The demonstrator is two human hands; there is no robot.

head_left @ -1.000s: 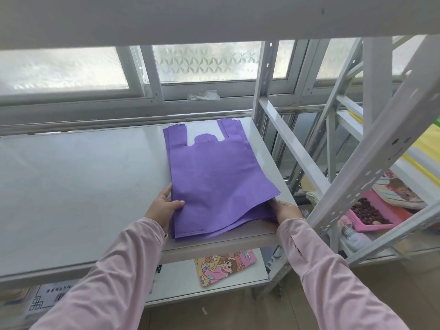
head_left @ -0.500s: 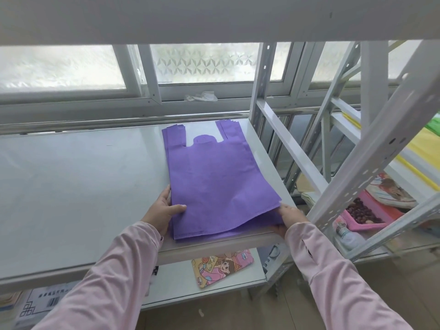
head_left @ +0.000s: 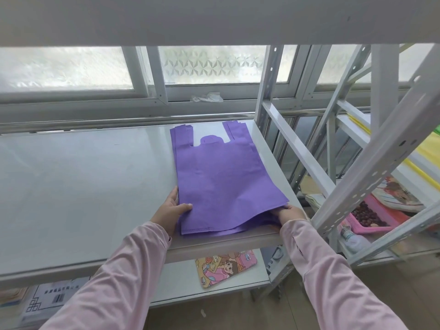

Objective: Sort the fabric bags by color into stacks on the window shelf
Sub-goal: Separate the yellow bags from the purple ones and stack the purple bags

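Observation:
A stack of purple fabric bags [head_left: 223, 179] lies flat on the right end of the grey window shelf [head_left: 83, 186], handles pointing toward the window. My left hand [head_left: 170, 210] rests against the stack's near left edge. Its fingers lie straight along the side and its thumb is on the top bag. My right hand [head_left: 289, 213] is at the near right corner, where the top layers are lifted a little. Its fingers are tucked in under the purple fabric and hidden, with the thumb at the edge.
White metal rack posts and diagonal braces [head_left: 371, 163] stand close on the right. Behind them are yellow fabric [head_left: 428, 151] and a pink basket [head_left: 371, 215]. A cartoon-printed pouch [head_left: 225, 267] lies on the lower shelf. The upper shelf [head_left: 214, 17] overhangs.
Both hands stay at the stack's near corners, with the left hand slightly farther along the edge. The view has shifted a little.

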